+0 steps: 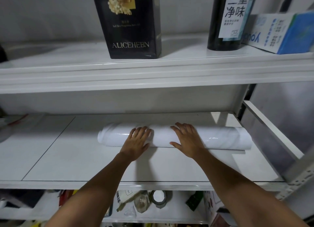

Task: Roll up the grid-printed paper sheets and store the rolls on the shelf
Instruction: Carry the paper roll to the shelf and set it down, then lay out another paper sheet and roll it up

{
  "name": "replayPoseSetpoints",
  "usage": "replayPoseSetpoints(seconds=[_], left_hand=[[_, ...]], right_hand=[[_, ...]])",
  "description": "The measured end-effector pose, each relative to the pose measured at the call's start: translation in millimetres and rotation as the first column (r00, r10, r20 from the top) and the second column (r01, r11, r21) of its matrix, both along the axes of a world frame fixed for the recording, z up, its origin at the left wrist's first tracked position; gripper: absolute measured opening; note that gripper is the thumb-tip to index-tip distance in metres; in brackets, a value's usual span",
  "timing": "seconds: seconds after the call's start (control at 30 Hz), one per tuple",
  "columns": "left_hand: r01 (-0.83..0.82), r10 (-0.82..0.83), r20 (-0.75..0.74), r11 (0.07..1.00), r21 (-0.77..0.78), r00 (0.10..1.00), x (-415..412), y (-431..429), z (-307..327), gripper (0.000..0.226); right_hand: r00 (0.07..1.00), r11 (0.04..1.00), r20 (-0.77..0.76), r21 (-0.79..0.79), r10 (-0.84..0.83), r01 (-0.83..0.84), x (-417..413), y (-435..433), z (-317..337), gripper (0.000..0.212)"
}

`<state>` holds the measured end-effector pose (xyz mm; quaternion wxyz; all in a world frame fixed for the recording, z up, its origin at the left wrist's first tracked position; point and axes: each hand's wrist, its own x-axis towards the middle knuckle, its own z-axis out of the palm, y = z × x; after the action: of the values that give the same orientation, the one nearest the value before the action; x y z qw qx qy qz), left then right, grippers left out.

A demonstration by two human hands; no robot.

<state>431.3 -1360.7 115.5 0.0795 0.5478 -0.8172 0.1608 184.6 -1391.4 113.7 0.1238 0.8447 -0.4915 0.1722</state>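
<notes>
Head view. White paper roll (224, 138) lies crosswise on the middle shelf (51, 184), at the far end of a flat sheet (102, 162) that reaches to the shelf's front edge. Left hand (137, 141): palm down, fingers straight, resting on the roll left of centre. Right hand (186, 140): likewise, fingers spread, right of centre. Neither hand curls round it. Upper shelf: black ALICEHEBN box (132, 22), dark bottle (227, 19), blue-white box (280, 33).

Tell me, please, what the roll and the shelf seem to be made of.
Roll: probably coated paper or plastic film, glossy white with faint grey veins; it shows sharp bright glints. Shelf: likely painted metal, smooth white, judging by its thin stepped rim; I cannot be sure.
</notes>
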Motion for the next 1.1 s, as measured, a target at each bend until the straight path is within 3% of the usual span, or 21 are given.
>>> replayPoseSetpoints(seconds=[0.27, 0.43, 0.7, 0.83, 1.0, 1.1], left_hand=[[0.055, -0.051, -0.081, 0.998, 0.044, 0.995, -17.0, -1.1, 51.2, 0.044], [0.053, -0.037, -0.090, 0.982, 0.181, 0.995, -18.8, 1.2, 82.4, 0.051], [0.280, -0.261, -0.141, 0.950, 0.137, 0.955, -27.0, 36.9, 143.5, 0.048], [0.438, -0.419, -0.170, 0.894, 0.092, 0.892, -57.0, 67.8, 157.3, 0.047], [0.646, -0.622, -0.205, 0.760, 0.074, 0.756, -135.2, 120.1, 183.6, 0.045], [0.786, -0.774, -0.157, 0.618, 0.022, 0.613, -199.6, 166.7, 202.5, 0.045]], right_hand=[[0.997, 0.992, 0.055, 0.115, -0.061, 0.054, 3.3, 19.0, 44.3, 0.054], [0.982, 0.980, 0.089, 0.124, -0.167, 0.155, 8.5, 50.1, 78.1, 0.053], [0.912, 0.925, 0.159, 0.102, -0.378, 0.365, 23.8, 133.7, 132.5, 0.051], [0.813, 0.830, 0.168, 0.130, -0.558, 0.543, 22.2, 181.9, 149.0, 0.051], [0.647, 0.664, 0.173, 0.070, -0.743, 0.744, -19.4, 256.1, 177.4, 0.048], [0.521, 0.539, 0.193, 0.050, -0.831, 0.841, -62.9, 320.7, 197.5, 0.049]])
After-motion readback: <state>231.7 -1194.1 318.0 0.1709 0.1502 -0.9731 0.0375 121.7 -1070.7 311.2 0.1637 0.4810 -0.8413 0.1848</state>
